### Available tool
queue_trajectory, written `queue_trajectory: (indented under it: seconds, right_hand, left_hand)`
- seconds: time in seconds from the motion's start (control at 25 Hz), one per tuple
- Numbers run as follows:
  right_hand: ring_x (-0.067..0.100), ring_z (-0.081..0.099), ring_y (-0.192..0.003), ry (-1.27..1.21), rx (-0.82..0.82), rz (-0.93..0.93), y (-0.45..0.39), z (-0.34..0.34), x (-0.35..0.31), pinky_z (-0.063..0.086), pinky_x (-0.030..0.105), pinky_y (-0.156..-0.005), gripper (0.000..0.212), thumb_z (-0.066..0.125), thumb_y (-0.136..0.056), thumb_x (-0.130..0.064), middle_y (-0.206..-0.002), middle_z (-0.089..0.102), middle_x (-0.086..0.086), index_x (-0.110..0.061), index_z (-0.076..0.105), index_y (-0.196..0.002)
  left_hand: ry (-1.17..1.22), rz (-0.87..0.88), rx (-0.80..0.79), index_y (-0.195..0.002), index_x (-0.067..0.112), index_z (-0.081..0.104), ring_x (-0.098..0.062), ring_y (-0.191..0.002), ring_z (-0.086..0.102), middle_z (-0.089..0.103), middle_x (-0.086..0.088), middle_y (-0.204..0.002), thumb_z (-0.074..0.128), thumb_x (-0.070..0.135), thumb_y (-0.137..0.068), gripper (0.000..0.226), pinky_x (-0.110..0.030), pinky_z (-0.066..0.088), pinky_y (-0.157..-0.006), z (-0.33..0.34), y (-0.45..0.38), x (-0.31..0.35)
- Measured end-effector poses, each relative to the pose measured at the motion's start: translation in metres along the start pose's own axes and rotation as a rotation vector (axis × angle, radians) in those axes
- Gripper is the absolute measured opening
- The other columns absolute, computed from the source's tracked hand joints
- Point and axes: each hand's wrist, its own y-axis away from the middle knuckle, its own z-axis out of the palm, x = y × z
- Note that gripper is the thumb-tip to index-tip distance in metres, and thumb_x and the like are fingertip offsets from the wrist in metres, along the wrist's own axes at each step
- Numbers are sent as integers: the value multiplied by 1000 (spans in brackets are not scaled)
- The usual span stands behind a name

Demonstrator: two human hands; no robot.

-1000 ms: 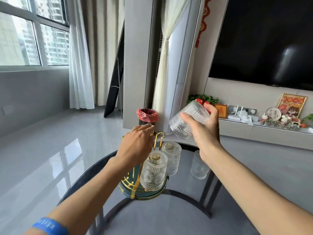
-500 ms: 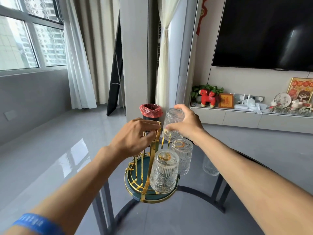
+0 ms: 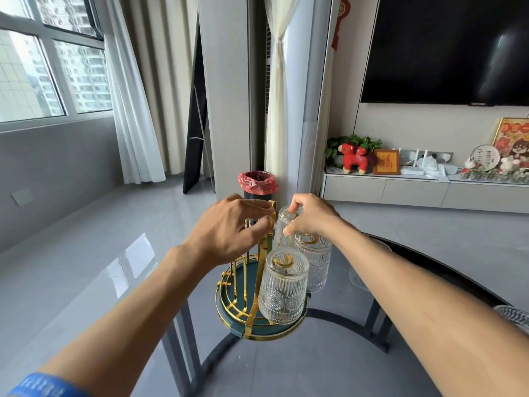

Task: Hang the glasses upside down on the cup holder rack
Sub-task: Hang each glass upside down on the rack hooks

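A gold wire cup holder rack (image 3: 259,285) with a teal round base stands on the glass table. Two ribbed clear glasses hang upside down on it: one at the front (image 3: 283,290), one behind it to the right (image 3: 315,262). My right hand (image 3: 312,217) grips a third ribbed glass (image 3: 282,224), upside down, at the rack's far side over a prong. My left hand (image 3: 234,227) is closed around the rack's top handle.
Another glass (image 3: 359,277) stands on the dark glass table (image 3: 315,362) behind my right forearm, and one more glass (image 3: 512,315) shows at the right edge. A bin with a red bag (image 3: 257,184) stands on the floor beyond the table.
My right hand turned the glass upside down, carried it left and down to the rack, and lowered it beside the handle. My left hand stayed on the handle.
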Motion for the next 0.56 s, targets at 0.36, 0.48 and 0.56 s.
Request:
queue_trajectory:
  seconds: [0.36,0.48,0.56]
  right_hand:
    - [28,46,-130,142,-61,-55,21,-9,-3,41,38,-98,55,61,-84,-40,-150,44,2,-36,51,-138]
    - [24,25,-145,-37,14,-113,71,-24,16,29,40,-112,69,59,-85,-51,-160,27,0,-32,36,-148]
    - [19,31,-141,-128,123,-144,124,-30,43,31,30,-104,62,61,-86,-47,-154,37,-4,-31,44,-143]
  left_hand:
    - [-125,-86,-220,-150,26,41,-15,-146,30,31,9,-160,23,57,-85,74,-44,26,-117,0,8,15]
    - [-233,-114,-135,-155,21,27,-19,-151,18,22,1,-164,36,50,-93,69,-48,13,-122,6,15,35]
    - [-106,-109,48,-154,16,32,-22,-150,23,29,-4,-162,45,39,-94,65,-47,18,-121,20,36,63]
